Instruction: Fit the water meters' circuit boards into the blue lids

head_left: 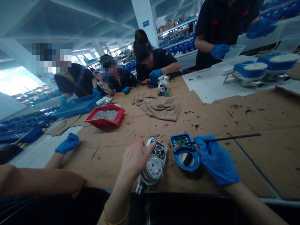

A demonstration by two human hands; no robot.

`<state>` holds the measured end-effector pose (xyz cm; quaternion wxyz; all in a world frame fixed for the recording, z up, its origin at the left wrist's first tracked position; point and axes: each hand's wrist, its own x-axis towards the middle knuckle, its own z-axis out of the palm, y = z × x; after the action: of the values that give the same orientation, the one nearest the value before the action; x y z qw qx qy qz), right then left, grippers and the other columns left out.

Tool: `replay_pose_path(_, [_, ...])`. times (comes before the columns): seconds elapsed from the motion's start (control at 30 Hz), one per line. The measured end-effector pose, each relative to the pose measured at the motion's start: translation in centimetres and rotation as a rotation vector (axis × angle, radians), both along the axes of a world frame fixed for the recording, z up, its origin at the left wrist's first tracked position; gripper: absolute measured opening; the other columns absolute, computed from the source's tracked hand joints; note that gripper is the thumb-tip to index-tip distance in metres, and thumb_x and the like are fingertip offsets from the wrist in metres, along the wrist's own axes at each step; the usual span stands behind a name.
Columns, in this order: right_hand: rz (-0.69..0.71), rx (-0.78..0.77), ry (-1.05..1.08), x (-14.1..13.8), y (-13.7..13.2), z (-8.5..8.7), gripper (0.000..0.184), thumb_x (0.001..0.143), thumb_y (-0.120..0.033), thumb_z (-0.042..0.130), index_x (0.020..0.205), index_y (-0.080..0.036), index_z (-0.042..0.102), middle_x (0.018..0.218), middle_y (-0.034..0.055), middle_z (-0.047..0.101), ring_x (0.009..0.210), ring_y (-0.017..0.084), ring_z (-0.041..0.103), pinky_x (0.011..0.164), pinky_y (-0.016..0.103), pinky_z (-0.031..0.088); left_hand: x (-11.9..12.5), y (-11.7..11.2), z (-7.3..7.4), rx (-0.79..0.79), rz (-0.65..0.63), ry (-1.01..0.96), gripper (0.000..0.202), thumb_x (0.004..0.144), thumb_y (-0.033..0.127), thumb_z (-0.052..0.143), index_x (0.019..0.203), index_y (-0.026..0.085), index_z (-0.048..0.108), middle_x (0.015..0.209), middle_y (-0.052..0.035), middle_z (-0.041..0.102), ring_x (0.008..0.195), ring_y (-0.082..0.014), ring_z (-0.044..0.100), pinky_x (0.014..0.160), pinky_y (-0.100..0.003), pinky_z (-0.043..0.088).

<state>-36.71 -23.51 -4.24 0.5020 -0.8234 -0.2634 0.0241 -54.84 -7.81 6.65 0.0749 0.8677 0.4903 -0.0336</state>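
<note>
Water meter (154,167) lies on the cardboard-covered table (262,156) close to the near edge, dial facing up, with its metal pipe end pointing toward the wearer. The left hand (134,159), ungloved and with a gold bangle (116,215) at the wrist, rests on the meter's upper side, fingers curled over its black-and-white top. The right hand (217,159), in a blue nitrile glove, pinches a thin black tool (234,137) whose tip reaches toward a green circuit board (181,141). That board sits inside an open blue plastic housing (188,162), which lies just beside the meter, between the two hands. The hands stay apart. A black block (187,159) lies in the housing below the board, and a thin wire (172,148) runs between housing and meter.

Farther along the table are a crumpled cloth (159,107) and a red tray (105,115) of small metal parts, with a blue tray (77,104) at its far edge. Co-workers (154,62) in dark shirts and blue gloves lean over another meter (163,85). Blue-topped meters (250,73) stand at the right. A neighbour's gloved hand (67,143) lies at the left.
</note>
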Motion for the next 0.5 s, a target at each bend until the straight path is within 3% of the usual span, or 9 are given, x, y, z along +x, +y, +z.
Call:
replay_pose_path(0.07, [-0.054,0.009,0.053,-0.7,-0.3,-0.6,0.043,0.08,-0.06,0.047,0.087,-0.023,0.067,0.09,0.015,0.077,0.083,0.036,0.074,0.066,0.042,0.052,-1.2,1.6,-1.1,-0.188,-0.03,0.067,0.047,0.097,0.055,0.043,0.093,0.017,0.07,0.099,-0.0124,0.075,0.095,-0.0273,0.07,0.081,-0.033,0.046])
replay_pose_path(0.13, [-0.091,0.026,0.078,-1.3,-0.4,-1.1,0.048,0.079,-0.065,0.047,0.088,-0.022,0.068,0.093,0.0162,0.077,0.087,0.037,0.073,0.07,0.043,0.054,-1.7,2.5,-2.2,-0.253,-0.059,0.057,0.044,0.098,0.046,0.04,0.087,0.017,0.071,0.096,-0.0113,0.076,0.091,-0.024,0.07,0.075,-0.029,0.043])
replay_pose_path(0.3, [-0.131,0.086,0.122,-2.8,0.9,-1.3,0.061,0.076,-0.076,0.046,0.092,-0.02,0.066,0.101,0.0209,0.075,0.099,0.04,0.07,0.08,0.047,0.054,-2.3,3.5,-3.7,-0.193,0.044,0.0,0.05,0.098,0.04,0.034,0.085,0.014,0.074,0.095,-0.0143,0.076,0.091,-0.0241,0.07,0.07,-0.03,0.04])
replay_pose_path(0.5, [-0.02,0.091,0.099,-5.8,5.9,-0.6,0.058,0.081,-0.073,0.042,0.088,-0.021,0.067,0.091,0.0168,0.076,0.084,0.033,0.072,0.069,0.039,0.052,-4.2,6.0,-3.3,-0.141,0.179,-0.037,0.055,0.098,0.039,0.029,0.099,0.012,0.078,0.11,-0.0198,0.076,0.106,-0.0292,0.07,0.082,-0.032,0.047])
